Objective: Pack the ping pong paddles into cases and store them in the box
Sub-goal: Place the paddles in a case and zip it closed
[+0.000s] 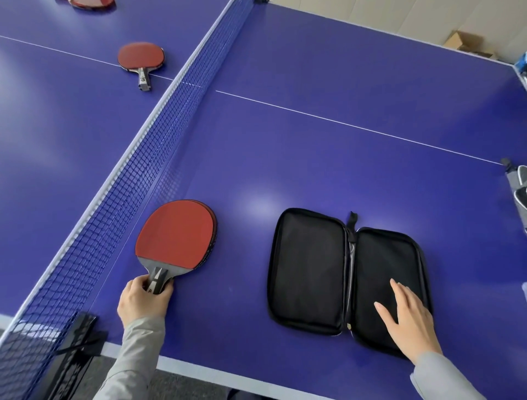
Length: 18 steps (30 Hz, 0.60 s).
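The fingers (148,281) of the left hand (142,302) curl round the handle of the near paddle (176,237), thumb on one side, the rest wrapped beneath, so the hand holds it firmly while the blade lies flat on the blue desk (313,148), red rubber up. There seem to be two paddles stacked here, since a second rim shows along the right edge. Gripped at the handle, the stack looks ready to be lifted or slid rightward.

The right hand (407,317) lies flat with its fingers (399,291) straight and spread, holding nothing, pressing on the right half of the black case (345,274). The case is unzipped and spread open like a book near the desk's front edge, and the palm probably keeps it open and steady for loading.

Between paddle and case is only bare desk, so nothing blocks the short path. The net (159,122) runs just beside the near paddle on its left. Beyond it lies another paddle (141,58), and the edge of a third (91,2) shows at the top. Reaching those means going over or round the net. A cardboard box (467,44) sits on the floor past the far corner; whether it is the storage box I cannot tell.
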Each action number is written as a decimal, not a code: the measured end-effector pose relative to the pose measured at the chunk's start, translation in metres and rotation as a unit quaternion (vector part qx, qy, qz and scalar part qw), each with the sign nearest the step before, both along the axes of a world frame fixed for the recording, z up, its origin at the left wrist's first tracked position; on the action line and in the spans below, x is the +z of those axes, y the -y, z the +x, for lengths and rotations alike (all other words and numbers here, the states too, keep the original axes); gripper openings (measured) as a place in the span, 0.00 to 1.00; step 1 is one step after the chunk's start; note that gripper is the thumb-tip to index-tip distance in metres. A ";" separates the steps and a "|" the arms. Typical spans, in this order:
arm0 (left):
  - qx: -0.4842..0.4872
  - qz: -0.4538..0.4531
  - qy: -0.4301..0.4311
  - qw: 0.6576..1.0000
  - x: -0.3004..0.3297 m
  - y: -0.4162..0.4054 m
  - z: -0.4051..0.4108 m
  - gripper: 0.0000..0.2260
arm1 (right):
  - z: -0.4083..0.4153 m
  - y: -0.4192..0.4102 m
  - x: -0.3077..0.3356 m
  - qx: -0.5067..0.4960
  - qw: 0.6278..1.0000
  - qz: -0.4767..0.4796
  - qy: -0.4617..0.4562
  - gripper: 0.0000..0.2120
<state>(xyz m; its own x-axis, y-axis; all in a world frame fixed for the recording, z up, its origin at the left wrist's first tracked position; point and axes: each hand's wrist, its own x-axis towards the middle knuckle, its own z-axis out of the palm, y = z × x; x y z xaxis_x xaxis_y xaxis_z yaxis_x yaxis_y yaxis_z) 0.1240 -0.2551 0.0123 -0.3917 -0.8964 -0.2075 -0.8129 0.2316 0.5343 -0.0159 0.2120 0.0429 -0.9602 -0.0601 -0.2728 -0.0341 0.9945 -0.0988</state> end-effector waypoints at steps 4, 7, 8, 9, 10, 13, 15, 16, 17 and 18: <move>0.007 -0.006 -0.012 1.000 0.001 -0.002 0.000 0.15 | 0.000 -0.001 0.000 -0.006 1.000 0.002 -0.005 0.32; 0.009 -0.011 -0.021 1.000 0.004 -0.004 0.000 0.14 | 0.002 -0.004 0.001 -0.010 1.000 0.006 -0.013 0.31; 0.007 -0.013 -0.021 1.000 0.005 -0.004 0.000 0.14 | 0.003 -0.005 0.001 -0.011 1.000 0.007 -0.014 0.31; 0.004 -0.015 -0.020 1.000 0.006 -0.004 0.000 0.15 | 0.003 -0.006 0.002 -0.012 1.000 0.008 -0.015 0.31; 0.001 -0.017 -0.018 1.000 0.008 -0.006 -0.001 0.15 | 0.005 -0.008 0.002 -0.015 1.000 0.009 -0.015 0.31; -0.005 -0.016 -0.017 1.000 0.015 -0.012 -0.006 0.14 | 0.008 -0.015 0.002 -0.023 1.000 0.011 -0.015 0.31; -0.010 -0.017 -0.019 1.000 0.023 -0.019 -0.011 0.13 | 0.009 -0.020 0.002 -0.028 0.999 0.013 -0.015 0.31; -0.013 -0.015 -0.021 1.000 0.027 -0.024 -0.015 0.13 | 0.010 -0.024 0.003 -0.032 0.999 0.014 -0.014 0.31; -0.016 -0.013 -0.027 0.999 0.032 -0.030 -0.018 0.14 | 0.011 -0.029 0.003 -0.035 0.999 0.016 -0.014 0.31; -0.020 -0.009 -0.037 0.999 0.038 -0.038 -0.022 0.16 | 0.011 -0.034 0.003 -0.038 0.999 0.018 -0.013 0.31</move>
<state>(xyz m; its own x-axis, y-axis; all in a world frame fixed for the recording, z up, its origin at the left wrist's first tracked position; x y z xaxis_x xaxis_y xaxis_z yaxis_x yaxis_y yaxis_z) 0.1015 -0.2167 0.0507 -0.4409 -0.8831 -0.1601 -0.7617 0.2738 0.5872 -0.0050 0.2458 0.0458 -0.9686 0.0226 -0.2477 0.0391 0.9973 -0.0621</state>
